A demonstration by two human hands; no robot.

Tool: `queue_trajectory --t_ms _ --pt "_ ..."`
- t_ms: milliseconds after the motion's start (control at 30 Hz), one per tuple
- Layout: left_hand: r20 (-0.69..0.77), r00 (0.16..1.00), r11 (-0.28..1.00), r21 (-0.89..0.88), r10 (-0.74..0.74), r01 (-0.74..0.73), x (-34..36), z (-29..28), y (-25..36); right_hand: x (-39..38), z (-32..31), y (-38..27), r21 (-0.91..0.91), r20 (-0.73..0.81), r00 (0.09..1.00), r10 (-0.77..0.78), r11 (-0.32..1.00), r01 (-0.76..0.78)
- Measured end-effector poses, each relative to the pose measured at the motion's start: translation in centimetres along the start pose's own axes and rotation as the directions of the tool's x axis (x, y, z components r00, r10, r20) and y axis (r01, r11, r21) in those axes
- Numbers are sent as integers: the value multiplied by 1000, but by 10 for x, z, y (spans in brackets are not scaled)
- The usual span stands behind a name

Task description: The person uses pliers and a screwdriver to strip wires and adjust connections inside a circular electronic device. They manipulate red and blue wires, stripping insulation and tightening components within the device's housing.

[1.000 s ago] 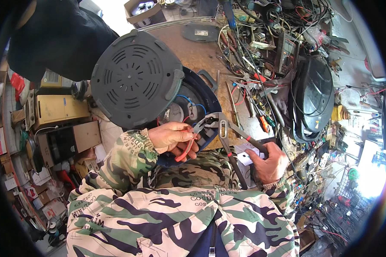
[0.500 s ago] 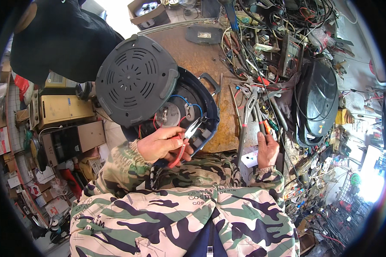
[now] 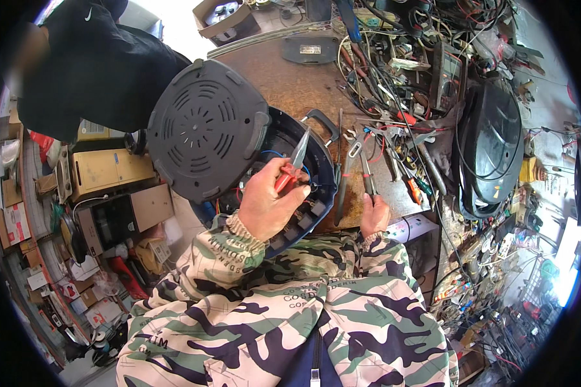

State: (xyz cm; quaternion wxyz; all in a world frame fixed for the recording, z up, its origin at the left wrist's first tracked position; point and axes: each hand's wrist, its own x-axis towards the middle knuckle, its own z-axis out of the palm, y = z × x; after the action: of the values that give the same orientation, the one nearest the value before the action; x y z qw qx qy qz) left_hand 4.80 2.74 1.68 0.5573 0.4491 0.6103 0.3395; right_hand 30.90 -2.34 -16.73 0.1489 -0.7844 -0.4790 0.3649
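Observation:
My left hand [image 3: 272, 201] is closed round the red handles of needle-nose pliers [image 3: 298, 153], whose jaws point up and away. It is over an opened dark blue appliance housing [image 3: 329, 187], with wires and parts inside partly hidden by the hand. A dark grey vented base cover [image 3: 203, 129] leans over the housing's left side. At the right, my right hand [image 3: 375, 215] has its fingers closed round the handle end of slip-joint pliers [image 3: 366, 169]. The heads of these pliers lie among other tools on the bench.
Long-handled tools [image 3: 343, 187] lie between the housing and my right hand. Tangled wires and tools [image 3: 374, 77] fill the bench's far right, beside a black appliance shell [image 3: 489, 151]. A flat dark plate [image 3: 310, 49] lies at the back. A person in black [image 3: 97, 71] is at the far left.
My left hand has lifted the needle-nose pliers out from low over the housing, turning their tips upward. My right hand has moved left from the orange-handled tools and grips the slip-joint pliers.

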Motion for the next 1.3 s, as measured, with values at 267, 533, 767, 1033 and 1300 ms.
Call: queue_trajectory --t_ms 267,533,767,1033,1300 --pt "144 958 955 -131 -246 265 13 6 -3 -3 11 3 43 14 1000 -15 999 15" --pt "198 957 973 -49 -213 227 17 11 -10 10 11 -7 108 99 994 54 992 -64" --pt "249 950 956 -175 -189 236 14 -5 -9 -44 -63 15 330 140 990 22 942 -68" --pt "193 974 949 -266 -122 171 9 4 -24 -130 -188 -26 850 143 829 -541 496 177" --pt "371 927 910 -401 59 103 -60 0 -1 -138 -166 -57 909 324 713 -621 413 -54"
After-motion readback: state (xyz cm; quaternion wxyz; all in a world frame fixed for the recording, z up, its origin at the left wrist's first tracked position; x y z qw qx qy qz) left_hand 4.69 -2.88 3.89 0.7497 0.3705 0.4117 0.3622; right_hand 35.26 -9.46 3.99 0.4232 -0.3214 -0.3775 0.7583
